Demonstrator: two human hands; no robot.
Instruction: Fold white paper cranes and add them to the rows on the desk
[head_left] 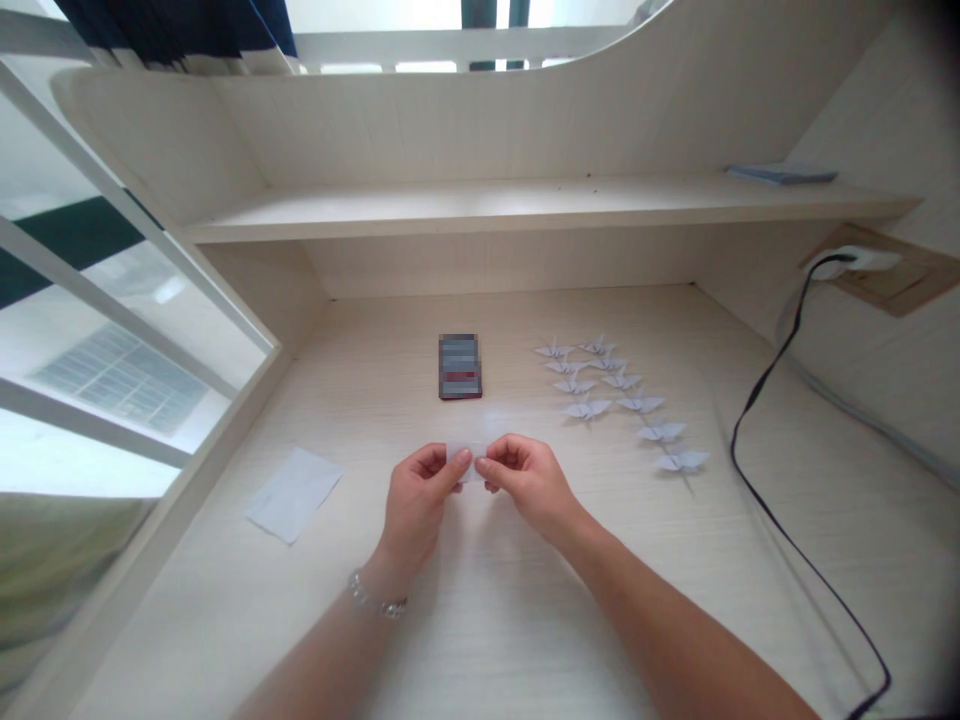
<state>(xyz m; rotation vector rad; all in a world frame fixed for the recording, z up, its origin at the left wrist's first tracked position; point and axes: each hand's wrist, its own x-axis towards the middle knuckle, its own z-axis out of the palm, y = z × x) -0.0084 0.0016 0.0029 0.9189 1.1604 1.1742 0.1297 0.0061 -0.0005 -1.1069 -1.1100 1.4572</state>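
Paper piece (469, 474) partly hidden between left hand (417, 505), right hand (529, 485); dark rectangular object (460, 366) pixelated, unreadable.

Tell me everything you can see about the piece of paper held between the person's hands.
The piece of paper is small, pale and thin, with a matte, slightly translucent look. It seems roughly rectangular, but the fingers hide much of it, so its full outline and any folds cannot be made out. It is held up off the desk, roughly level, pinched at one side by the thumb and fingers of the left hand and at the other by those of the right hand.
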